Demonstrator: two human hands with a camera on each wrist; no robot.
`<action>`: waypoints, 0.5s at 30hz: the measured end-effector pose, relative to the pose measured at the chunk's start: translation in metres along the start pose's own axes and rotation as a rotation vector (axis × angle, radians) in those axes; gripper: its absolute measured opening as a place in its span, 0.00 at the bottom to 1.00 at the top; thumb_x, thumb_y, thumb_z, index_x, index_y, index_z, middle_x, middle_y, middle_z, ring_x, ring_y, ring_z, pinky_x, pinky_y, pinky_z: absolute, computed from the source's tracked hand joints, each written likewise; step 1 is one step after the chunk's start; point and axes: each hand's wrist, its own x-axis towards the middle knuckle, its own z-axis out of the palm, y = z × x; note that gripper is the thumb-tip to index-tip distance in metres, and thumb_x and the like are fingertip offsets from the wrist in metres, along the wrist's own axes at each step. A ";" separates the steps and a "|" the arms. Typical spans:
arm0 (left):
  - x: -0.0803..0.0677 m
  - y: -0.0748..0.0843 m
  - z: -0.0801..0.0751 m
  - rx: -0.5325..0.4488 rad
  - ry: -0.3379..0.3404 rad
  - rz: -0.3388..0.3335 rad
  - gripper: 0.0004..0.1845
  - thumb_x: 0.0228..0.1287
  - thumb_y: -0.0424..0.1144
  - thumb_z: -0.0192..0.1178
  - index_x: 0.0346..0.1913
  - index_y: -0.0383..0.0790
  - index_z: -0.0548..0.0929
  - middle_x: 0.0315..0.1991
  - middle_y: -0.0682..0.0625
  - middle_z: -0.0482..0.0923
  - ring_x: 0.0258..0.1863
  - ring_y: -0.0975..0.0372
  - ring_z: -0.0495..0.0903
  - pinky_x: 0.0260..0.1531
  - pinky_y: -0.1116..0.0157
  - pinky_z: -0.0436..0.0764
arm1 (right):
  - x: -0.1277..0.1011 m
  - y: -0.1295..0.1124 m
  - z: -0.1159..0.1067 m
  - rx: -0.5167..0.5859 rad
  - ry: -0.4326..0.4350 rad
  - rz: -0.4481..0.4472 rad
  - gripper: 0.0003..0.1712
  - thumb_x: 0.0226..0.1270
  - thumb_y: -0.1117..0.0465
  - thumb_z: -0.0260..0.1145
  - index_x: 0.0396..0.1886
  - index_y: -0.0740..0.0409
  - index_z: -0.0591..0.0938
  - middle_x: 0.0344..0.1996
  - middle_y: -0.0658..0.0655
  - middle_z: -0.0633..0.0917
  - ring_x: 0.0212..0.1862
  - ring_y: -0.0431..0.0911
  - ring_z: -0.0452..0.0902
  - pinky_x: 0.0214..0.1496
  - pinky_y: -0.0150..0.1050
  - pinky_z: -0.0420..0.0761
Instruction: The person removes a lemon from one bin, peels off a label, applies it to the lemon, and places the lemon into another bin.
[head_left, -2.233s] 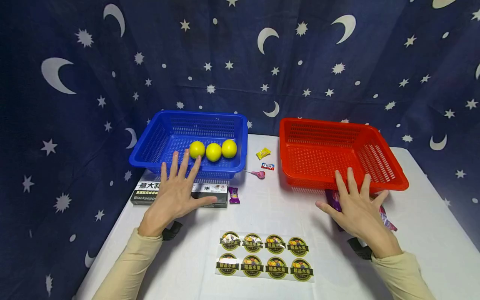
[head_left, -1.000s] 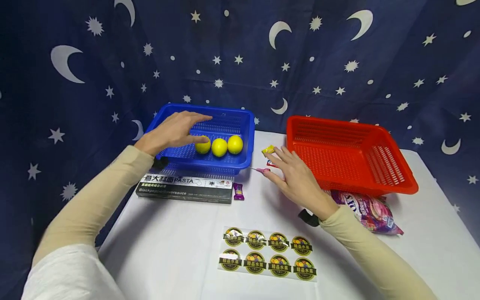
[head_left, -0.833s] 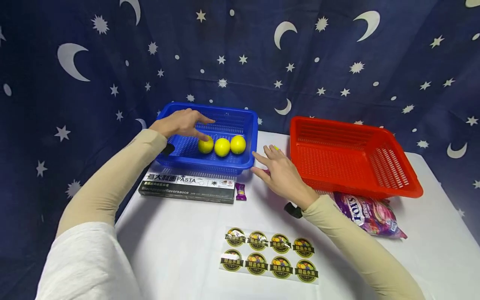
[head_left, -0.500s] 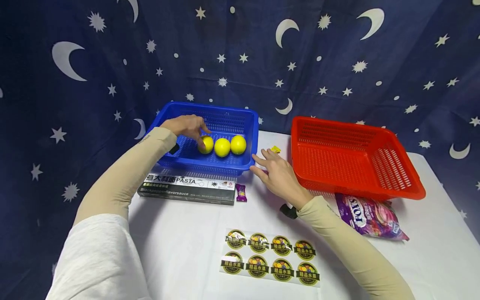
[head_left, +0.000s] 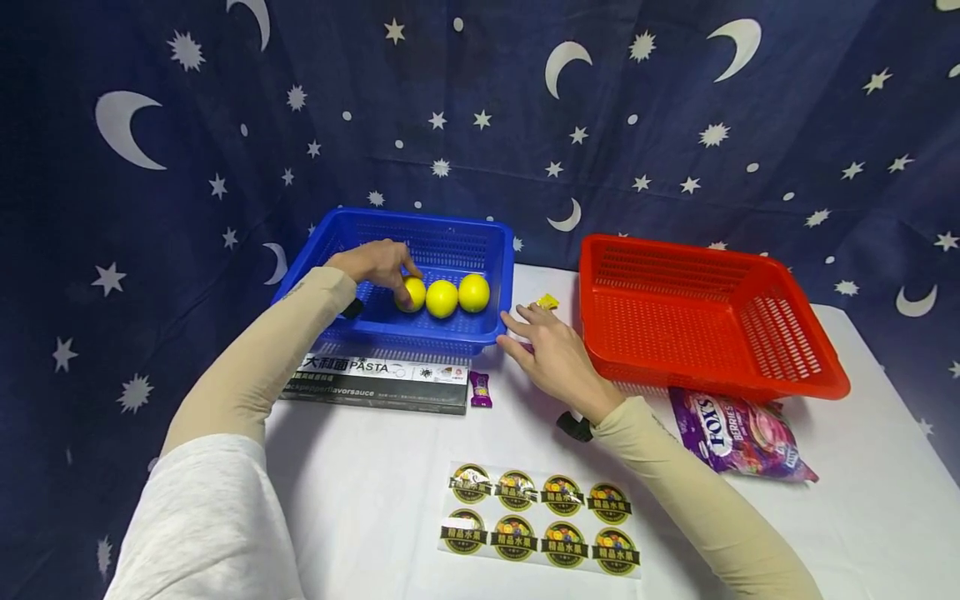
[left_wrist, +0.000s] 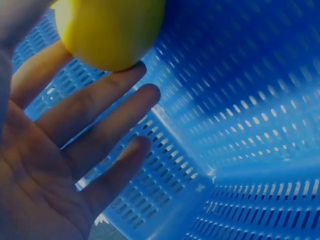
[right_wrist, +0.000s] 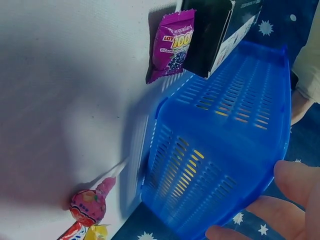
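In the head view my left hand (head_left: pixel 378 262) reaches into the blue basket (head_left: pixel 405 336) and grips the leftmost yellow ball (head_left: pixel 411 295), thumb on its near side. The left wrist view has this yellow ball (left_wrist: pixel 110 35) against the fingertips, while the lower fingers spread below it. Two more yellow balls, a middle one (head_left: pixel 442 299) and a right one (head_left: pixel 473 293), lie beside it. My right hand (head_left: pixel 553 354) touches the basket's right rim with extended fingertips. In the right wrist view its thumb (right_wrist: pixel 295 182) and fingers come right at the blue rim.
Before the blue basket lie a pasta box (head_left: pixel 390 390) and a purple wrapped candy (head_left: pixel 481 389). A yellow candy (head_left: pixel 548 302) and a lollipop (right_wrist: pixel 89 206) lie between the baskets. The red basket (head_left: pixel 716 385), a FOX'S candy bag (head_left: pixel 742 433) and a sticker sheet (head_left: pixel 540 517) are also there.
From spread over the table, my left hand has moved into the blue basket and taken hold of the leftmost ball. My right hand has moved left from the candy bag to the blue rim.
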 end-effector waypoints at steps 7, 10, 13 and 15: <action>-0.007 0.001 -0.001 0.023 0.054 0.013 0.38 0.45 0.54 0.80 0.64 0.48 0.84 0.68 0.41 0.79 0.61 0.49 0.80 0.63 0.49 0.79 | -0.006 0.002 -0.002 0.014 -0.016 -0.001 0.30 0.74 0.45 0.64 0.70 0.52 0.78 0.70 0.65 0.78 0.73 0.65 0.71 0.72 0.62 0.72; -0.020 0.004 -0.010 0.009 0.112 0.020 0.38 0.45 0.55 0.80 0.63 0.48 0.85 0.63 0.43 0.83 0.54 0.52 0.84 0.57 0.52 0.81 | -0.011 0.002 -0.006 0.061 -0.013 0.004 0.31 0.73 0.44 0.64 0.71 0.51 0.77 0.70 0.65 0.77 0.73 0.62 0.71 0.72 0.61 0.72; -0.038 0.014 -0.023 0.024 0.191 0.053 0.39 0.45 0.57 0.80 0.63 0.49 0.85 0.57 0.45 0.87 0.43 0.54 0.86 0.45 0.56 0.82 | -0.021 0.004 -0.015 0.128 0.016 0.018 0.31 0.72 0.45 0.66 0.71 0.50 0.78 0.70 0.62 0.78 0.72 0.59 0.73 0.72 0.60 0.72; -0.052 0.025 -0.029 0.050 0.246 0.077 0.39 0.44 0.59 0.80 0.63 0.52 0.85 0.55 0.47 0.89 0.37 0.56 0.83 0.36 0.59 0.79 | -0.030 0.007 -0.022 0.186 0.041 0.025 0.30 0.71 0.47 0.68 0.70 0.50 0.79 0.69 0.61 0.79 0.71 0.58 0.75 0.72 0.59 0.72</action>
